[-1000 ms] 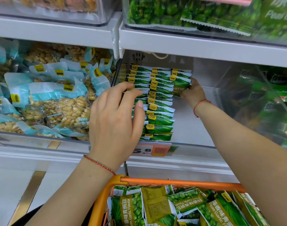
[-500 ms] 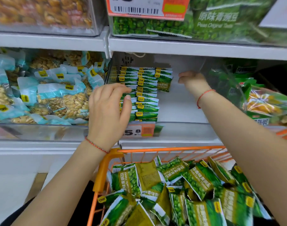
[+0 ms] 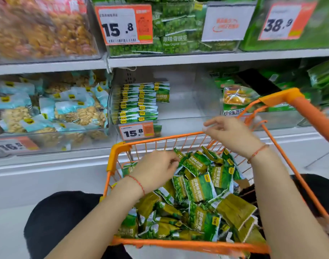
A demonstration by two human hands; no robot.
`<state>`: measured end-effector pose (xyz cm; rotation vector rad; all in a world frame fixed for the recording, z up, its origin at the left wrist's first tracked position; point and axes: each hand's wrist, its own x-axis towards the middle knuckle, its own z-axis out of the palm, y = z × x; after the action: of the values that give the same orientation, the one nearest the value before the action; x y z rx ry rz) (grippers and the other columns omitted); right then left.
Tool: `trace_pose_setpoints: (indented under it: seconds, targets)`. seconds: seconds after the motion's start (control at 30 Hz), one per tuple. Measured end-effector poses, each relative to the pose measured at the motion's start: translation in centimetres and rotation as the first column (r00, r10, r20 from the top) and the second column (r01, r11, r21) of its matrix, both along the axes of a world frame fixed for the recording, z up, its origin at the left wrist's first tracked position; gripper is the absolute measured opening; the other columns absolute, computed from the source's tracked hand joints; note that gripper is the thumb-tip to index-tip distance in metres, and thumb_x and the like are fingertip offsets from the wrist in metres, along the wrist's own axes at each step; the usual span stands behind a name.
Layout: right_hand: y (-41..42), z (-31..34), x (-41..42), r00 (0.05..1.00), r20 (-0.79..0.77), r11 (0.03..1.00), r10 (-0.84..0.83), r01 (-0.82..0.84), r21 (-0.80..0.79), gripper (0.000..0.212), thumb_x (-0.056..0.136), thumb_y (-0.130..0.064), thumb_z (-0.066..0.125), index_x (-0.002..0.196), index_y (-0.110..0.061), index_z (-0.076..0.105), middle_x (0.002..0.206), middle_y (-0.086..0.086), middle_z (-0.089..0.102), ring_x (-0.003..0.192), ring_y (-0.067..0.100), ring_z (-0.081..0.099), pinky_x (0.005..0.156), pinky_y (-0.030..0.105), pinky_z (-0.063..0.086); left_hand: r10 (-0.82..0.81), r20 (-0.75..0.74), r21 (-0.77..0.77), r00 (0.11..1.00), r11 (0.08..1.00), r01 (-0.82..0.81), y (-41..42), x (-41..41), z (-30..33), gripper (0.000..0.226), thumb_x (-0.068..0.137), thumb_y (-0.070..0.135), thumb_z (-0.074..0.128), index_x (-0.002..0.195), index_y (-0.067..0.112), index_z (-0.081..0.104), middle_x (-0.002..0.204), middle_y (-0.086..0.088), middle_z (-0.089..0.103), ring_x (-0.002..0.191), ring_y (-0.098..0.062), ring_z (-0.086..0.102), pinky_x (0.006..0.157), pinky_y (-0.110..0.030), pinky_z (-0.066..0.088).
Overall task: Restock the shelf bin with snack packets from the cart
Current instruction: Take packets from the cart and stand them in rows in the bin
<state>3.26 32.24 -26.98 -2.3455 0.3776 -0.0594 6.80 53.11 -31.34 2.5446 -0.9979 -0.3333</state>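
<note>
Leftmost, a clear bin of nut packs [image 3: 53, 109] in pale blue wrappers sits on the shelf, well apart from both hands. Next to it on the right is the shelf bin [image 3: 182, 116], clear-walled, with green packets stacked [image 3: 139, 103] in neat rows against its left side and most of its floor bare; a price tag [image 3: 134, 132] reading 15.8 hangs on its front. Below stands the orange cart [image 3: 119, 156], heaped with loose green and olive snack packets [image 3: 199, 191]. The left hand [image 3: 156, 171] is down in the cart, fingers curled and touching the edge of a packet at the top of the pile; whether it has actually pinched that packet I cannot tell. Further right, the right hand [image 3: 232, 135] hovers over the cart's far rim, fingers loosely spread, holding nothing. Both wrists wear a red string. Right of the shelf bin, green bags [image 3: 238, 100] fill another bin.
</note>
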Motion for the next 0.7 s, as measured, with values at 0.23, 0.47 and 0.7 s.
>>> trace_pose_setpoints:
  seconds: [0.23, 0.47, 0.7]
  targets:
    - [0.5, -3.4, -4.4, 0.892, -0.002, 0.609, -0.452, 0.31, 0.73, 0.012, 0.092, -0.011, 0.056, 0.09, -0.021, 0.063, 0.097, 0.007, 0.069, 0.091, 0.019, 0.065, 0.085, 0.033, 0.052, 0.084, -0.076, 0.069, 0.994, 0.995, -0.078, -7.1, -0.7, -3.1, 0.034, 0.089, 0.048, 0.054, 0.103, 0.018, 0.058, 0.099, -0.002, 0.064, 0.081, -0.019, 0.057, 0.068, -0.028, 0.047]
    - [0.4, -3.9, -4.3, 0.816, -0.131, 0.365, -0.564, 0.388, 0.846, 0.009, 0.094, -0.015, 0.053, 0.1, -0.018, 0.06, 0.104, 0.004, 0.064, 0.104, 0.02, 0.058, 0.092, 0.032, 0.048, 0.184, -0.033, 0.135, 0.982, 0.975, -0.178, -8.4, -0.5, -3.4, 0.035, 0.079, 0.054, 0.061, 0.091, 0.022, 0.052, 0.091, 0.004, 0.059, 0.089, -0.021, 0.059, 0.063, -0.028, 0.04]
    - [1.5, -4.3, -4.2, 0.93, -0.216, 0.389, -0.297, 0.324, 0.862, 0.042, 0.087, -0.033, 0.064, 0.122, -0.013, 0.05, 0.096, 0.0, 0.06, 0.091, 0.016, 0.063, 0.074, 0.031, 0.053, 0.204, 0.031, -0.208, 0.979, 0.959, -0.193, -8.3, -1.7, 0.3, 0.035, 0.075, 0.055, 0.063, 0.091, 0.027, 0.05, 0.094, 0.012, 0.059, 0.08, -0.013, 0.054, 0.063, -0.03, 0.041]
